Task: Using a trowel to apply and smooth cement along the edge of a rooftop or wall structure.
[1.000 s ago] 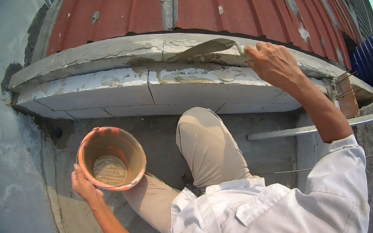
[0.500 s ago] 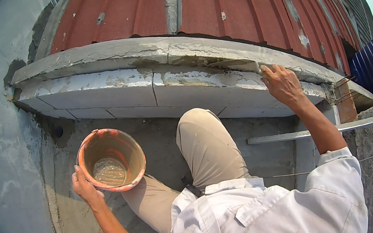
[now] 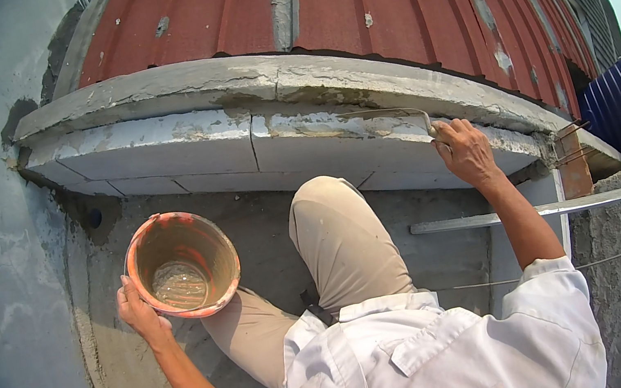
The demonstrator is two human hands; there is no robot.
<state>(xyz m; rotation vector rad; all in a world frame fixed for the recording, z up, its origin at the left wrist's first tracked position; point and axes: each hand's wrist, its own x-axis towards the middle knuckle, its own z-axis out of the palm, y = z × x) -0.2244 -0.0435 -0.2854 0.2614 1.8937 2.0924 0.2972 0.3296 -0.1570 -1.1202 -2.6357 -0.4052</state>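
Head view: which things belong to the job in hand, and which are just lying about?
In use:
orange bucket, in left hand
grey mix inside
trowel, in right hand
white blocks near trowel

Apparently just around:
pale bar
blue tank

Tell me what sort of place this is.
Probably an outdoor building site beside a roof: there is red corrugated roofing, a low wall of pale blocks, and an orange bucket holding some mortar-like mix, gripped by the left hand.
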